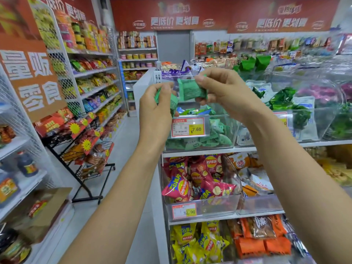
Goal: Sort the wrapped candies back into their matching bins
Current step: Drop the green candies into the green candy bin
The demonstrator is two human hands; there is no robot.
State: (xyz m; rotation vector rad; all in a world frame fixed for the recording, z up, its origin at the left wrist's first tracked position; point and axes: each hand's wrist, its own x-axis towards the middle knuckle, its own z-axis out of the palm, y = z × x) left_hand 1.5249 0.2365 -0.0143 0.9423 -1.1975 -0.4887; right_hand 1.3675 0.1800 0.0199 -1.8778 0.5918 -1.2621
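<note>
Centre-left of frame: your left hand (pixel 155 109) is clamped on a small green wrapped candy (pixel 165 100). Centre: your right hand (pixel 226 92) pinches a second green foil candy packet (pixel 191 90) by its edge. Just below both: a clear plastic bin of green candies (pixel 219 138) with a red-bordered price tag (pixel 188 127), on the white shelf (pixel 245 149).

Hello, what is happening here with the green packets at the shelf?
A person stands at a snack shelf with both hands raised. The left hand grips a green wrapped candy, and the right hand holds another green candy. Directly below them is a clear bin of similar green candies with a 7.60 price tag. Neither candy has been dropped in yet.
</note>
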